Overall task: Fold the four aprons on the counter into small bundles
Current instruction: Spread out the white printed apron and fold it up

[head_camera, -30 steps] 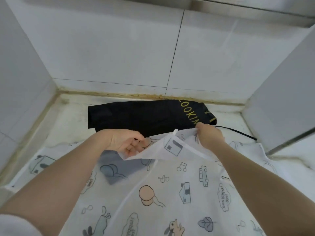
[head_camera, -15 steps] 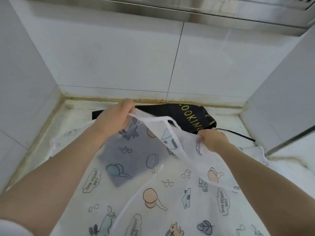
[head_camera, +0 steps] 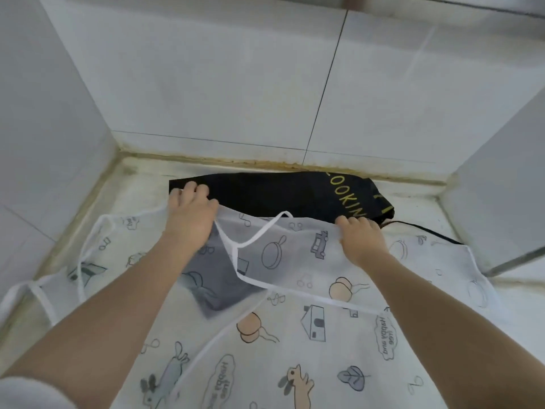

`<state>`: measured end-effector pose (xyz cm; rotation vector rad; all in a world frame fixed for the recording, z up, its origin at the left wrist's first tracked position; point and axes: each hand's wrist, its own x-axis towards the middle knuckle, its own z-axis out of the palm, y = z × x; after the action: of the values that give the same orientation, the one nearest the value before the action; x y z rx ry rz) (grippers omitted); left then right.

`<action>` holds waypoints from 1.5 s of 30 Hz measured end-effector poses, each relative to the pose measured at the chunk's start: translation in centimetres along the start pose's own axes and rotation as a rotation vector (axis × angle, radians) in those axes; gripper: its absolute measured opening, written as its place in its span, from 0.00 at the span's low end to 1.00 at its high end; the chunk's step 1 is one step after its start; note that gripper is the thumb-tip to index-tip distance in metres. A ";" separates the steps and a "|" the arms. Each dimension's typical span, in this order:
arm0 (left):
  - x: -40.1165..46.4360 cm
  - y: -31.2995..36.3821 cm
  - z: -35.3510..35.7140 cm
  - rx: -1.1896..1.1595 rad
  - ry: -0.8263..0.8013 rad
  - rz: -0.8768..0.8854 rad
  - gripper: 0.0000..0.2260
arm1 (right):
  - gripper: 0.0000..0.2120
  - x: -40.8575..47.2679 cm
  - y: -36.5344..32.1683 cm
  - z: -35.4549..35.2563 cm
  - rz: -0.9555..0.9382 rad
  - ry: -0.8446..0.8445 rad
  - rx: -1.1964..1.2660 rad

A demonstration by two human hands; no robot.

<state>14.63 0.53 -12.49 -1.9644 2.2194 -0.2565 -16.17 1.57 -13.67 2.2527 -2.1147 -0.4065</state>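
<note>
Nearest you, the white printed apron covers the counter under both your forearms, its cartoon rabbits, houses and leaves facing up, and a white sleeve shows at your left elbow. Out beyond your left forearm, well short of your fingers, a thin white strap loops off the apron's edge toward the left wall. Between your two wrists a darker grey patch shows through the thin cloth, and a folded-over flap of the same apron lies across it with its white-bound edge running from just under your left palm toward your right forearm. A narrow white neck loop rises in the gap between your hands, just short of your fingertips. Your left hand rests knuckles up on the apron's top corner, fingers curled down over the edge, with the fingertips reaching past the white cloth onto the dark fabric behind; the thumb is hidden, so you cannot tell if it pinches underneath. Your right hand grips the apron's upper hem, fingers close together and curled over the edge. Just beyond both sets of fingertips lies the black apron, a flattened bundle with yellow lettering at the end past your right fingers, and its black strap trails away to the right of that hand. Farther still, the counter meets the white tiled wall along a stained seam.
</note>
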 end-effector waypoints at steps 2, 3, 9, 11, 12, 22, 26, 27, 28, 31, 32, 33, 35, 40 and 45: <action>0.4 1.3 0.7 0.014 -0.023 0.043 0.21 | 0.15 -0.3 0.1 0.4 0.046 0.065 -0.094; 0.5 1.5 1.2 -0.001 -0.015 0.051 0.20 | 0.14 -0.3 0.4 0.2 0.107 0.090 -0.109; 0.9 2.9 2.3 -0.439 0.041 -0.020 0.17 | 0.26 1.6 1.4 -1.9 0.284 0.179 0.103; 1.0 3.6 2.6 -0.630 0.063 -0.078 0.11 | 0.37 1.9 -0.4 -2.0 0.001 0.138 0.161; 0.9 3.8 2.8 -0.656 0.093 -0.064 0.10 | 0.40 1.9 -1.6 -2.0 -0.153 0.107 0.177; -0.1 2.3 3.1 -0.932 0.326 0.143 0.07 | 0.09 3.7 -6.7 -4.8 -0.387 0.133 0.250; 0.7 1.1 4.3 -0.912 0.199 -0.001 0.06 | 0.09 4.8 -3.0 -8.5 -0.075 0.490 0.385; 1.2 1.0 4.6 -0.864 0.126 -0.046 0.06 | 0.11 4.8 -2.0 -9.4 -0.018 0.591 0.472; 1.8 0.8 4.9 -0.776 0.045 -0.091 0.04 | 0.12 4.7 -1.2 -10.0 0.018 0.661 0.563; 2.3 0.6 5.3 -0.606 -0.253 -0.160 0.08 | 0.13 3.3 0.4 -9.8 -0.029 0.616 0.496; 2.1 0.7 5.1 -0.633 -0.373 -0.191 0.12 | 0.12 2.8 0.8 -8.9 -0.080 0.546 0.389; 1.8 1.1 4.7 -0.617 -0.459 -0.209 0.16 | 0.12 2.2 1.1 -7.9 -0.124 0.448 0.276; 1.3 1.8 3.6 -0.482 -0.453 -0.189 0.18 | 0.22 1.4 1.6 -5.6 -0.195 0.195 0.077; 0.7 5.3 0.7 -0.722 -0.377 0.228 0.15 | 0.37 -0.9 3.6 -0.4 0.010 -0.118 -0.003; 0.4 9.5 1.8 -0.814 -0.412 0.144 0.20 | 0.31 -2.3 5.5 2.7 0.144 -0.307 0.016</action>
<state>5.82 1.20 -16.46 -1.8807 2.3340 1.1257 -22.18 3.82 -14.84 2.1444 -2.4098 -0.7751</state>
